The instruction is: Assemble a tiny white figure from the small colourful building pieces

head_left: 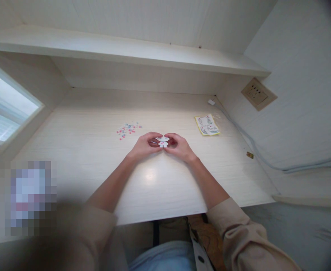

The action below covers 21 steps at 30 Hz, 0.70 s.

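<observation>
Between my two hands, near the middle of the desk, is a small white block figure (163, 143) with pink spots. My left hand (148, 144) curls round its left side, thumb and fingers closed on it. From the other side my right hand (179, 146) grips it the same way, and the fingertips of both hands nearly meet. Fine details of the figure are too small to make out. To the left of my left hand lies a loose scatter of tiny pink, blue and white pieces (128, 130).
A printed sheet with a yellow edge (207, 125) lies at the right on the pale desk (160, 188). Grey cables (244, 137) run along the right wall below a socket (259, 94). A small brownish-gold piece (249, 155) sits near them. A shelf (126, 51) overhangs the back.
</observation>
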### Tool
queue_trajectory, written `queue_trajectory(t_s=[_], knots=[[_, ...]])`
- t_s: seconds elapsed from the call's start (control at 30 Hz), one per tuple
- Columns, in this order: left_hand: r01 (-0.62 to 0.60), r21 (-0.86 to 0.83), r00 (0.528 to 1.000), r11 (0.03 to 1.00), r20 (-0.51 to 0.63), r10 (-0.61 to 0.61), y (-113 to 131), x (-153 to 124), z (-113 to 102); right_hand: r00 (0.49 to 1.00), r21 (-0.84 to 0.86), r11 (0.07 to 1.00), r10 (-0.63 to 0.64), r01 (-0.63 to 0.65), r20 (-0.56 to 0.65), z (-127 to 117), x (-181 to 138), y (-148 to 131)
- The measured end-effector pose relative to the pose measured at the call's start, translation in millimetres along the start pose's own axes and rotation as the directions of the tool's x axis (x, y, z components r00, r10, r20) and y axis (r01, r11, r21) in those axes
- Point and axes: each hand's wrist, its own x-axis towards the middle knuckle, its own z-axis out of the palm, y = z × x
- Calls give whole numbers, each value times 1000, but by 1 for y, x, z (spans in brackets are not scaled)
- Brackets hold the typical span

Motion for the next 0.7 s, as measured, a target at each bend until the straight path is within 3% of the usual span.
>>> queue_trajectory(t_s=[0.23, 0.7], knots=[[21, 102, 1000, 995, -11, -20, -4, 0, 5, 999, 35, 999, 22, -23, 35, 2, -1, -1], [76, 99, 997, 992, 25, -79, -7, 1, 6, 996, -143, 987, -73, 78, 44, 1, 2, -9]])
